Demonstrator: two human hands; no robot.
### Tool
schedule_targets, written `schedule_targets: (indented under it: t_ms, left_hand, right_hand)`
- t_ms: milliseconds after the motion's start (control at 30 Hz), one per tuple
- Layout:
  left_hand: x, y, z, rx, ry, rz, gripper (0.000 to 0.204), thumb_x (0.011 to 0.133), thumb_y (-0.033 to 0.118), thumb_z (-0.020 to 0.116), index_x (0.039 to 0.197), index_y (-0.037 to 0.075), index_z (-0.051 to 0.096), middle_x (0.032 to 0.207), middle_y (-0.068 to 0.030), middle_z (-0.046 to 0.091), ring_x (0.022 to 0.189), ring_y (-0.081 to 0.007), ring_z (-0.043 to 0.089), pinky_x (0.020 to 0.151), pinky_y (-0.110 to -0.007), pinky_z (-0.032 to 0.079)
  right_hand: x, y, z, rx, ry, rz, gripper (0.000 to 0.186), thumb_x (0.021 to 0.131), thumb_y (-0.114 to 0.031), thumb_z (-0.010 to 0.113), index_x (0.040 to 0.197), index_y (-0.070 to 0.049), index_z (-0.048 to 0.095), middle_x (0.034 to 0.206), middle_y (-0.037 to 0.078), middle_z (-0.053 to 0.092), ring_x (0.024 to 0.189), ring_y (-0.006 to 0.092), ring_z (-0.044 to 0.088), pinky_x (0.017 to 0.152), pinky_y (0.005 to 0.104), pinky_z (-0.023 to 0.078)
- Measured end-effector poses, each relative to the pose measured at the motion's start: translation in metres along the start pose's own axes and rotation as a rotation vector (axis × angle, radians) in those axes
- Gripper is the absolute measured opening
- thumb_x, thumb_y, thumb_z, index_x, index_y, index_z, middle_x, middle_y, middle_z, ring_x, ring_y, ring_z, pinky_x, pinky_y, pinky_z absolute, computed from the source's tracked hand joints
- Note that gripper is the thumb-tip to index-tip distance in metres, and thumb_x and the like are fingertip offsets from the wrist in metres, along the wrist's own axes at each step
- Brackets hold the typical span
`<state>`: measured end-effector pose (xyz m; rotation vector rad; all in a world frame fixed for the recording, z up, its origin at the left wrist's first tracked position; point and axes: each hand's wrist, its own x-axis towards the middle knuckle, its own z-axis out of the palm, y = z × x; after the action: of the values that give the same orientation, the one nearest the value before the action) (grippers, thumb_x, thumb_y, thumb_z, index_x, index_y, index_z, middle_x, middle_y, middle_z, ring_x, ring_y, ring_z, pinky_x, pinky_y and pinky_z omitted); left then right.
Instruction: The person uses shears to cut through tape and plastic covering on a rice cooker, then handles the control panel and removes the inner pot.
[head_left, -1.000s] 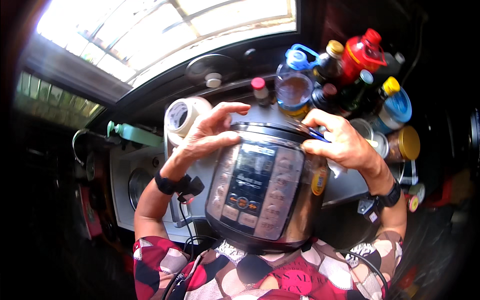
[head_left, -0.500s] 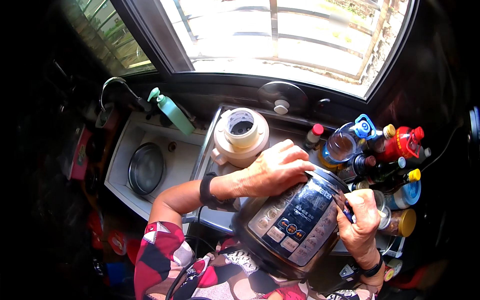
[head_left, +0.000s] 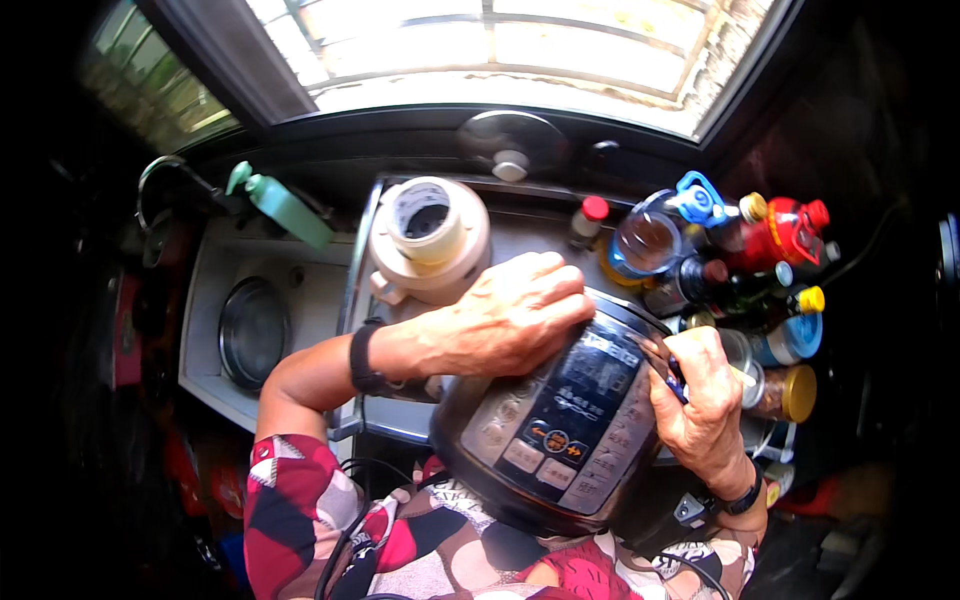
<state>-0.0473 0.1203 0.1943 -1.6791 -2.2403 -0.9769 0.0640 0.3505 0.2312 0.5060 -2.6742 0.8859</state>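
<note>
A black electric cooker [head_left: 480,430] with a silver-framed control panel is tilted back against my patterned top, its panel facing up. My left hand [head_left: 525,310] lies across its upper left edge, fingers curled over the rim. At the panel's upper right edge, my right hand [head_left: 702,400] is closed around a slim dark object [head_left: 673,382], mostly hidden by the fingers. I cannot make out its kind. Just beyond my left hand stands a cream thermos-like jug [head_left: 470,235], with a roll of tape [head_left: 425,212] over its top.
A sink [head_left: 215,350] holding a round metal pan [head_left: 253,335] is at the left, with a green pump bottle [head_left: 285,210] behind it. A glass lid [head_left: 512,140] leans by the window. Bottles, a blue-handled jug [head_left: 645,240] and a gold-lidded jar [head_left: 785,393] crowd the right.
The whole view has shifted, so the counter and window sit further left and higher. Both hands stay on the cooker, the right one still at the panel's edge.
</note>
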Motion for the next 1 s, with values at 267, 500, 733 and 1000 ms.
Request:
schedule_targets:
  t_ms: [267,500,733,1000]
  left_hand:
    - [-0.005,0.000,0.001,0.067,-0.019,-0.014,0.039,0.071,0.003,0.068,0.109,0.002,0.059,0.093,-0.0128,0.055,0.081,-0.0291,0.055,0.071,-0.040,0.046]
    - [0.006,0.006,0.008,0.108,0.120,0.155,0.044,0.067,0.001,0.072,0.110,0.003,0.060,0.099,-0.0147,0.059,0.080,-0.0284,0.059,0.066,-0.038,0.048]
    - [0.005,-0.003,0.018,-0.098,0.129,0.055,0.033,0.071,0.005,0.068,0.103,0.005,0.062,0.095,-0.0126,0.058,0.081,-0.0292,0.058,0.069,-0.039,0.048]
    - [0.010,-0.005,0.015,-0.104,0.069,0.022,0.027,0.076,0.006,0.066,0.103,0.005,0.063,0.083,-0.0102,0.052,0.074,-0.0270,0.055,0.064,-0.038,0.045]
  right_hand:
    - [-0.014,0.012,-0.002,-0.051,0.007,-0.032,0.029,0.079,-0.018,0.072,0.101,-0.001,0.062,0.087,0.014,0.057,0.064,0.0269,0.062,0.056,0.0356,0.051]
    - [0.015,-0.005,-0.013,0.054,0.007,-0.085,0.031,0.074,-0.003,0.067,0.105,-0.003,0.064,0.088,0.012,0.059,0.070,0.0276,0.064,0.059,0.0350,0.053]
    - [0.030,-0.003,0.000,0.109,-0.149,0.024,0.031,0.071,-0.002,0.064,0.101,0.000,0.063,0.089,0.017,0.059,0.075,0.0343,0.065,0.065,0.0367,0.053]
    - [0.029,0.004,-0.009,0.088,-0.187,0.010,0.028,0.070,0.000,0.063,0.098,-0.001,0.063,0.084,0.015,0.058,0.069,0.0319,0.063,0.060,0.0365,0.052]
